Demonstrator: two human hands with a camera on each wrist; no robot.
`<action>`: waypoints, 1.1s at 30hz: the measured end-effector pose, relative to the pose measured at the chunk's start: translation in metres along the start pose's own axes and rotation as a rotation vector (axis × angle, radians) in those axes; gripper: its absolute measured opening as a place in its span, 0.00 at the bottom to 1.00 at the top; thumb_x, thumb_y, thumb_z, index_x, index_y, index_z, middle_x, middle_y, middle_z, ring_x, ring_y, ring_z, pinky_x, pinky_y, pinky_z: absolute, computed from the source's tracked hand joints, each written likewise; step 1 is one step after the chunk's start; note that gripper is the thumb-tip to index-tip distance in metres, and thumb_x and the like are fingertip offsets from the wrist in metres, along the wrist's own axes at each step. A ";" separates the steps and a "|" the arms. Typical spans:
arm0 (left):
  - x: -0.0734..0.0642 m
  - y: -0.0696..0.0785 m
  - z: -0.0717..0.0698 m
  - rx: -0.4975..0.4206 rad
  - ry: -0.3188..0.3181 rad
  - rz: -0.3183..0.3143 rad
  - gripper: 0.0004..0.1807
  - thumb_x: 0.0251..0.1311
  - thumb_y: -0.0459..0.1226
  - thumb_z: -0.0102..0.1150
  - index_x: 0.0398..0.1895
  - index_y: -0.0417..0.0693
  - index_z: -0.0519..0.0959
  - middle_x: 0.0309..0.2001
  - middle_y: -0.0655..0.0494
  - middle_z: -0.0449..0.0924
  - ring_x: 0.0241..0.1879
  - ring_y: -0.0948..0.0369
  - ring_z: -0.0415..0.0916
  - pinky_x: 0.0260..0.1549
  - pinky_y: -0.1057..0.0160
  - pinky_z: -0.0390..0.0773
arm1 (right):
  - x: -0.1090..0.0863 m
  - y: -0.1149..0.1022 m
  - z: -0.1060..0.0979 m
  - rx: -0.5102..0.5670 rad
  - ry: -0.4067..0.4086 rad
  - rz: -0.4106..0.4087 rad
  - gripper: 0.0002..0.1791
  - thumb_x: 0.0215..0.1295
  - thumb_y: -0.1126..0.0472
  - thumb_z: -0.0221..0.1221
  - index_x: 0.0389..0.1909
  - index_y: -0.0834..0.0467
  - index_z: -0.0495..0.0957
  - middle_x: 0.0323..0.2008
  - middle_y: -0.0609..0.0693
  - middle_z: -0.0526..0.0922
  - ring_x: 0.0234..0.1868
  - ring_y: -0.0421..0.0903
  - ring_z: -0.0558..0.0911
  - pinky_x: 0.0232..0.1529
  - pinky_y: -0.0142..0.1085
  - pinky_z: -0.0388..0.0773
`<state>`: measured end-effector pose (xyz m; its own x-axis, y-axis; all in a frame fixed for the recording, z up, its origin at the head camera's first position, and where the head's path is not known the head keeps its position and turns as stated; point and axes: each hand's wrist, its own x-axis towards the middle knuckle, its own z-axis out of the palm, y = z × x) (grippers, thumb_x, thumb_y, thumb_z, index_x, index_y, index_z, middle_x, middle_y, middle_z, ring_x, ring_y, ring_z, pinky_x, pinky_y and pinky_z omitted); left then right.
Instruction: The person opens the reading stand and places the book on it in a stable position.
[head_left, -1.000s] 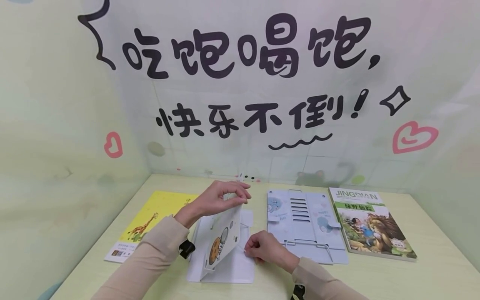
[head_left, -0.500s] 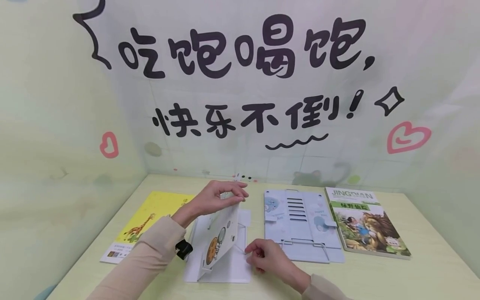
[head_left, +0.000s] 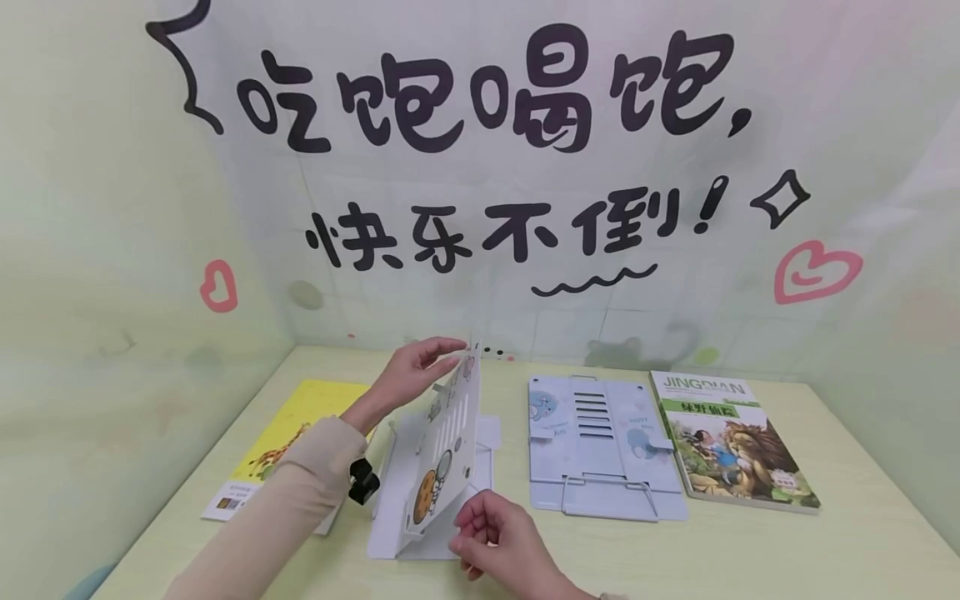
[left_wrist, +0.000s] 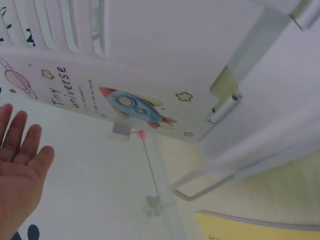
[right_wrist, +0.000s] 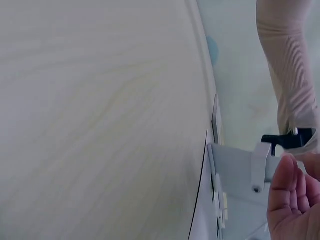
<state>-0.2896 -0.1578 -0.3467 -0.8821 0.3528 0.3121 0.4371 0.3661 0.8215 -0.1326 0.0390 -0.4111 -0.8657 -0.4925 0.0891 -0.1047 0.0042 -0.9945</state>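
White book stand (head_left: 384, 533), slotted metal or plastic (cannot tell which), near the front of the table, left of centre. Its printed panel (head_left: 459, 417) rises at a steep tilt above the flat base; cookie drawing low on the face, rocket and "Tiny universe" lettering farther along it.

Left hand (head_left: 420, 373): at the panel's upper edge, fingers extended, thumb spread from them. Nothing clasped. Left wrist view shows straight, slightly separated fingers beyond the panel's edge; contact with the panel cannot be told.

Right hand (head_left: 498, 537): low, at the front right corner of the base. Fingers loosely curled, a gap between thumb and forefinger; no object seen in the gap. In the right wrist view the fingertips lie just beside a white clip (right_wrist: 259, 167); touch uncertain.

Wire loop (left_wrist: 212, 186) near the panel's lower end.

Around it: yellow booklet (head_left: 273, 446) with a giraffe, to the left, partly behind the sleeve. Pale blue book stand (head_left: 551, 454) to the right, lying flat. Picture book (head_left: 750, 475), lion on the cover, just beside that second stand.
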 end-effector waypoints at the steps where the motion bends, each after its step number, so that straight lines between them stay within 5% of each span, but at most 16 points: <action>1: 0.000 -0.003 -0.002 0.018 -0.008 -0.032 0.20 0.66 0.41 0.53 0.58 0.41 0.74 0.58 0.47 0.75 0.60 0.51 0.70 0.61 0.49 0.67 | 0.001 -0.001 0.002 0.016 0.012 -0.014 0.12 0.58 0.70 0.60 0.38 0.72 0.70 0.27 0.53 0.78 0.22 0.34 0.77 0.23 0.26 0.78; 8: 0.002 -0.020 -0.006 0.087 -0.110 -0.202 0.25 0.67 0.44 0.51 0.63 0.40 0.68 0.60 0.44 0.72 0.58 0.49 0.72 0.54 0.53 0.74 | 0.007 -0.002 0.015 0.064 0.090 -0.055 0.12 0.59 0.69 0.60 0.39 0.69 0.68 0.28 0.51 0.77 0.24 0.34 0.79 0.25 0.29 0.81; 17: 0.006 -0.027 -0.003 0.124 -0.136 -0.187 0.21 0.64 0.42 0.55 0.57 0.42 0.75 0.52 0.47 0.79 0.50 0.54 0.78 0.49 0.56 0.78 | 0.017 0.000 0.022 0.085 0.143 -0.020 0.16 0.63 0.69 0.56 0.51 0.68 0.70 0.33 0.55 0.79 0.24 0.36 0.78 0.24 0.27 0.79; 33: 0.006 -0.029 -0.002 0.149 -0.095 -0.223 0.19 0.64 0.41 0.56 0.55 0.41 0.76 0.49 0.48 0.80 0.46 0.56 0.78 0.48 0.57 0.78 | 0.016 -0.002 0.020 0.030 0.180 -0.012 0.14 0.63 0.67 0.58 0.48 0.66 0.72 0.32 0.51 0.78 0.25 0.36 0.78 0.25 0.28 0.80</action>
<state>-0.3080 -0.1680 -0.3676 -0.9420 0.3260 0.0798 0.2614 0.5634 0.7837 -0.1358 0.0136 -0.4088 -0.9385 -0.3285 0.1067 -0.1032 -0.0281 -0.9943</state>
